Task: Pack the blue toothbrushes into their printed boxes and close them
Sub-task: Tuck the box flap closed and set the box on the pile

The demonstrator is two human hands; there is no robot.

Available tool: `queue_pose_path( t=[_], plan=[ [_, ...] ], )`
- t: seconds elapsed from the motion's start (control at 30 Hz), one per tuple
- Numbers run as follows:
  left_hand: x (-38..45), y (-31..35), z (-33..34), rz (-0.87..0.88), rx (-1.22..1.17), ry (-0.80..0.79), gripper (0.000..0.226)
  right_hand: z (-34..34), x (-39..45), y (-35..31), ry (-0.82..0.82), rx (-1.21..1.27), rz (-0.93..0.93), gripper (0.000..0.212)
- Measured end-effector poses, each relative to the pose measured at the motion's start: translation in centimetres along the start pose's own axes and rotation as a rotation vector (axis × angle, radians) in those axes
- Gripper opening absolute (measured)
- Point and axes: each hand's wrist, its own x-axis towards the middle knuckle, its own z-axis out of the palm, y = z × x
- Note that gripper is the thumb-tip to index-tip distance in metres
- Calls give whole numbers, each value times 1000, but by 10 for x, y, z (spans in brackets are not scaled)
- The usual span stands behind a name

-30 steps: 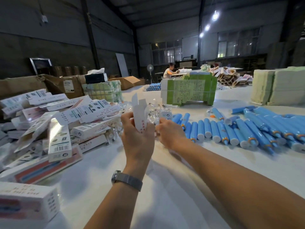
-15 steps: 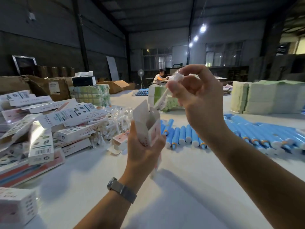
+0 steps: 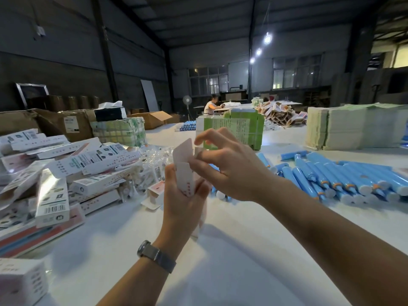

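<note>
Both hands meet above the white table point(image 3: 220, 250): the left hand point(image 3: 183, 202) grips a printed box point(image 3: 184, 171) upright, its top flap standing open, while the right hand point(image 3: 229, 168) sits at that open end with fingers point(image 3: 206, 138) curled, thumb and forefinger pinching near the flap. Many blue toothbrushes point(image 3: 344, 177) lie in rows to the right, and a heap of boxes point(image 3: 72, 168) is piled to the left.

Both forearms are bare, no sleeves showing. The left wrist wears a wristwatch point(image 3: 144, 249) with a dark case on a grey mesh strap point(image 3: 163, 261).
</note>
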Motion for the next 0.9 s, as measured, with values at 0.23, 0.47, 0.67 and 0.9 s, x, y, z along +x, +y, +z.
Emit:
queue_pose_path(
  t=[0.23, 0.47, 0.67, 0.9],
  plan=[
    [-4, 4, -1, -90, -156, -96, 42, 4, -1, 2, 31, 742, 316, 35],
    [-2, -6, -1, -59, -109, -172, 32, 19, -11, 9, 54, 1016, 357, 24],
    [-2, -2, -2, -6, -31, -163, 43, 24, -14, 12, 186, 995, 361, 37],
    [-2, 2, -1, -14, -18, -195, 47, 33, -22, 16, 219, 1123, 440, 40]
  ],
)
